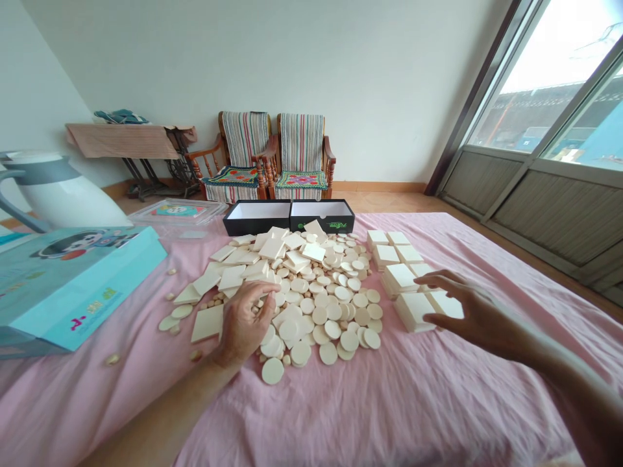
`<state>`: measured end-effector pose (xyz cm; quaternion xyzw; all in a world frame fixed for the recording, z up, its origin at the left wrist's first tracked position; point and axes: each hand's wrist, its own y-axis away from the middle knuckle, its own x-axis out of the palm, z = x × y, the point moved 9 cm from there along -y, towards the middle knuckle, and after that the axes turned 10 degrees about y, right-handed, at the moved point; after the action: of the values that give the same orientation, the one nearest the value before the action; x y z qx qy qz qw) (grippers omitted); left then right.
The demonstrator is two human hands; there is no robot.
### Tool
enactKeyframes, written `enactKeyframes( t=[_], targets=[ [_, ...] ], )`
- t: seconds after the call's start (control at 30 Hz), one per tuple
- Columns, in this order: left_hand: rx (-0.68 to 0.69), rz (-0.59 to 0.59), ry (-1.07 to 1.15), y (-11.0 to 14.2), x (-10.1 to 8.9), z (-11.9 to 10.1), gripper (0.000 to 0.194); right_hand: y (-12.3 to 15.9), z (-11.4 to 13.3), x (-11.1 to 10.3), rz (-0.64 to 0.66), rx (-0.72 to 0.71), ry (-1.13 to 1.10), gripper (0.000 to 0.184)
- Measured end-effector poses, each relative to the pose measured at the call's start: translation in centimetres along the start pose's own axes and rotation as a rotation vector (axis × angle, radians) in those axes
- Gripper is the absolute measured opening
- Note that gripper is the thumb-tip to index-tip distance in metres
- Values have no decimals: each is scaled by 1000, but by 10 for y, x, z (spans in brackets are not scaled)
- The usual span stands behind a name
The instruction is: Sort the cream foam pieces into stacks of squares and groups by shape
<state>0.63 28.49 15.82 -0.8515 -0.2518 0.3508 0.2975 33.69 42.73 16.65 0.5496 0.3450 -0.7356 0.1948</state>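
Note:
A loose heap of pale wooden discs [333, 311] and square wooden tiles [272, 248] lies in the middle of the cloth. My left hand [246, 318] is at the heap's near left side. Its thumb and index fingertip come close together in a pinch; whatever may be between them is too small to make out. To the right stand neat stacks of square tiles [402, 277], set in two columns. Over the nearest stacks hovers my right hand [452, 301], its fingers apart and nothing held. One square tile [207, 323] lies flat just left of my left hand.
Black boxes [257, 224] with white insides stand behind the heap. At left are a light-blue carton [82, 285], a white jug [73, 191] and a clear plastic lid [180, 211]. Small wooden pieces [113, 359] lie scattered on the pink cloth [389, 408].

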Motion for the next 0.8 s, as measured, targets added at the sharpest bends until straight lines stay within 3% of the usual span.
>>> enactKeyframes(
  t=[0.17, 0.27, 0.37, 0.47, 0.6, 0.7, 0.8],
  targets=[
    [17, -16, 6, -1, -3, -7, 15, -51, 55, 6, -25, -98, -84, 26],
    [28, -23, 13, -2, -5, -9, 16, -93, 94, 26, -32, -227, -53, 28],
    [27, -28, 10, -2, -7, -9, 16, -134, 116, 54, -10, -244, 63, 31],
    [39, -29, 15, -2, -8, -10, 16, -165, 120, 82, 68, -144, 178, 35],
    [36, -33, 33, -1, -9, -10, 16, -185, 116, 104, 120, -32, 211, 40],
    [37, -34, 38, -1, -9, -10, 16, -187, 112, 109, 115, 5, 207, 39],
    [41, -28, 44, 0, -8, -9, 16, -179, 106, 98, 46, 42, 166, 39]
  ],
)
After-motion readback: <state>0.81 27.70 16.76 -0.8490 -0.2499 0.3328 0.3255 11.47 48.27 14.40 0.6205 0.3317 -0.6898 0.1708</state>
